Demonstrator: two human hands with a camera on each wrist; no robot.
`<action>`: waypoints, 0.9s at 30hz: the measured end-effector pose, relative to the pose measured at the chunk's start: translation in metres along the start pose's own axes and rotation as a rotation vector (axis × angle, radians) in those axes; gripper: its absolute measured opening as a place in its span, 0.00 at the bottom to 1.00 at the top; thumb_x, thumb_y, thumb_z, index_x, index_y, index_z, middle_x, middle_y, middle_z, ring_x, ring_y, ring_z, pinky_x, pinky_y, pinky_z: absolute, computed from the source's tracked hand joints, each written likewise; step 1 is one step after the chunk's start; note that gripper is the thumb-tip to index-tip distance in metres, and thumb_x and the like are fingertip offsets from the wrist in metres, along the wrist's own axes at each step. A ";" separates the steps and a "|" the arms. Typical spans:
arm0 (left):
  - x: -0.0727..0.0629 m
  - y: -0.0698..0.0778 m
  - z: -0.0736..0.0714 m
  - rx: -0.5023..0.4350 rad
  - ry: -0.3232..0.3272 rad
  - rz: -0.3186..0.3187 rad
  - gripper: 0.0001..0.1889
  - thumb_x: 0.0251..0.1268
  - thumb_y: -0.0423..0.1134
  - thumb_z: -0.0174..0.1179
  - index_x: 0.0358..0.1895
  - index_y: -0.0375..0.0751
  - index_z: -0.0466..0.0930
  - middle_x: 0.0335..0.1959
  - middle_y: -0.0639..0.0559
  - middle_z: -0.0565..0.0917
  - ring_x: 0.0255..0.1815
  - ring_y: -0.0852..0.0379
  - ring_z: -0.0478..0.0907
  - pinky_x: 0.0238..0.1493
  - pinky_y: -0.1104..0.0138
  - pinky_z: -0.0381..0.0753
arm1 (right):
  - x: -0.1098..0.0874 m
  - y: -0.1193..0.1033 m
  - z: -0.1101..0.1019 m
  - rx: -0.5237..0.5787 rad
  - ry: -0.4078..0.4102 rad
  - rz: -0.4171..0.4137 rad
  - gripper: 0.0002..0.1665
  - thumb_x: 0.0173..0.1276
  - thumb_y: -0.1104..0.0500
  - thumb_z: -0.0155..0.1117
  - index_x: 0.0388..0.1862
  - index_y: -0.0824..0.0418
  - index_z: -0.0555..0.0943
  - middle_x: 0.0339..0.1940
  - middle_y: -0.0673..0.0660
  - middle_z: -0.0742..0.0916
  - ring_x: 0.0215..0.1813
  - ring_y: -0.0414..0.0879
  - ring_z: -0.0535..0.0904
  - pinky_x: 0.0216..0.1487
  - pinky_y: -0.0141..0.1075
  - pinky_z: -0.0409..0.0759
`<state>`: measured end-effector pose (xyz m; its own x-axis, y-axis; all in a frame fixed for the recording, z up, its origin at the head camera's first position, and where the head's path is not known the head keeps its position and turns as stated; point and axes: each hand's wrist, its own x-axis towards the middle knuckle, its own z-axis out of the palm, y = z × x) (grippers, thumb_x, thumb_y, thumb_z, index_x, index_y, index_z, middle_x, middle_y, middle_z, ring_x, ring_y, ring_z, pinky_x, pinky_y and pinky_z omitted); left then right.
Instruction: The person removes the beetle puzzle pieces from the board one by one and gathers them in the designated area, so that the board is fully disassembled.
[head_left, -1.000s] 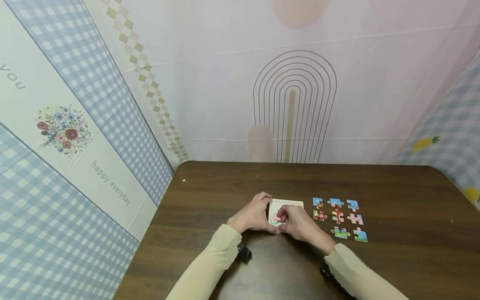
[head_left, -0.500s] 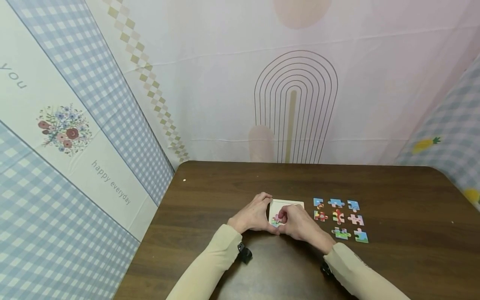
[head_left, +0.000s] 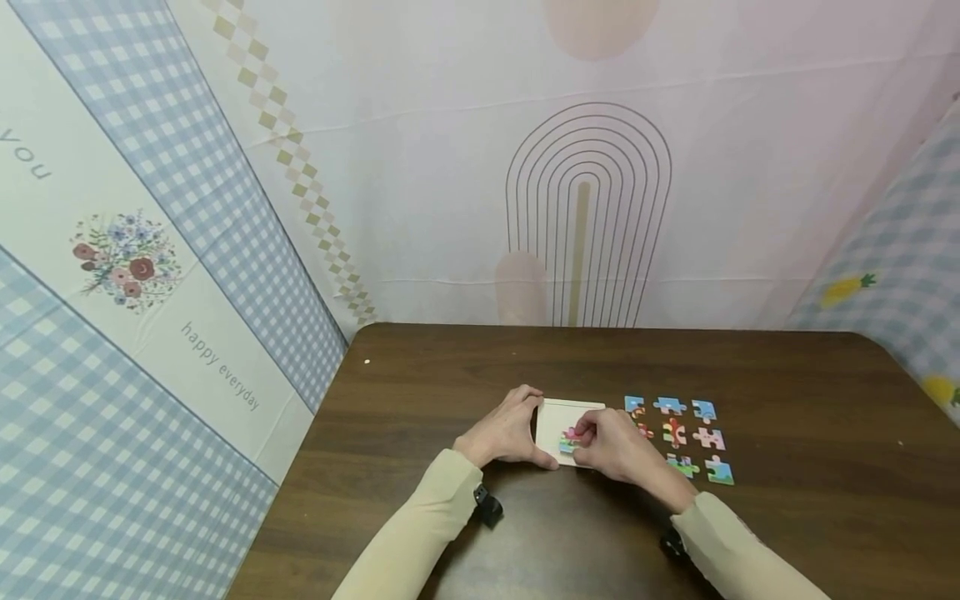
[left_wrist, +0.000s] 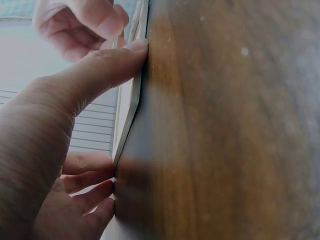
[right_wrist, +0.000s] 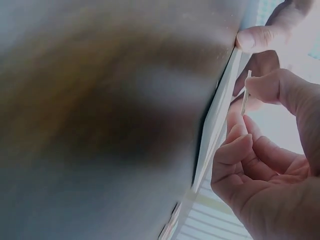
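A shallow cream puzzle board (head_left: 553, 417) lies on the table in the head view. My left hand (head_left: 508, 429) grips it from the left, thumb at the near edge and fingers by the far left corner. Between thumb and fingers my right hand (head_left: 617, 446) pinches a pink, green and blue puzzle piece (head_left: 567, 442) over the board. The right wrist view shows this piece (right_wrist: 245, 102) edge-on, raised from the board's surface. In the left wrist view the left thumb (left_wrist: 107, 67) presses the board's edge.
Several loose jigsaw pieces (head_left: 674, 432) lie in rows on the dark wooden table (head_left: 420, 367), right of the board. The right hand partly covers some of them. A patterned cloth (head_left: 435, 208) hangs behind the table's far edge.
My right hand has moved right with the puzzle piece, away from the board's near left corner toward its middle. The left hand has stayed on the board.
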<state>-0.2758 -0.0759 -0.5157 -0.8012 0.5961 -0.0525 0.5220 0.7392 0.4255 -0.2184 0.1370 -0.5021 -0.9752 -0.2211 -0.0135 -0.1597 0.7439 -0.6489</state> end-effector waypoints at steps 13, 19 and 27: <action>0.000 0.000 -0.001 0.019 -0.014 -0.009 0.56 0.49 0.61 0.86 0.79 0.36 0.72 0.80 0.48 0.72 0.82 0.50 0.68 0.81 0.62 0.74 | -0.022 0.021 -0.019 -0.003 0.013 0.076 0.13 0.61 0.61 0.83 0.41 0.63 0.88 0.31 0.52 0.86 0.33 0.42 0.76 0.34 0.31 0.75; -0.001 0.000 -0.001 0.016 -0.012 -0.003 0.56 0.48 0.60 0.86 0.79 0.36 0.73 0.79 0.48 0.72 0.82 0.50 0.68 0.80 0.62 0.74 | -0.034 0.031 -0.026 -0.008 0.023 0.053 0.11 0.61 0.62 0.81 0.40 0.61 0.87 0.31 0.50 0.86 0.33 0.42 0.76 0.34 0.31 0.74; -0.001 0.000 0.000 0.016 -0.014 0.001 0.57 0.48 0.61 0.86 0.79 0.36 0.72 0.79 0.48 0.72 0.82 0.51 0.68 0.79 0.62 0.75 | -0.047 0.046 -0.036 -0.047 0.052 0.033 0.11 0.60 0.62 0.80 0.41 0.60 0.88 0.31 0.48 0.86 0.33 0.39 0.76 0.35 0.30 0.75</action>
<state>-0.2749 -0.0768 -0.5156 -0.7967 0.6009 -0.0646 0.5274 0.7434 0.4113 -0.1859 0.2044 -0.5041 -0.9866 -0.1632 0.0062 -0.1328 0.7793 -0.6124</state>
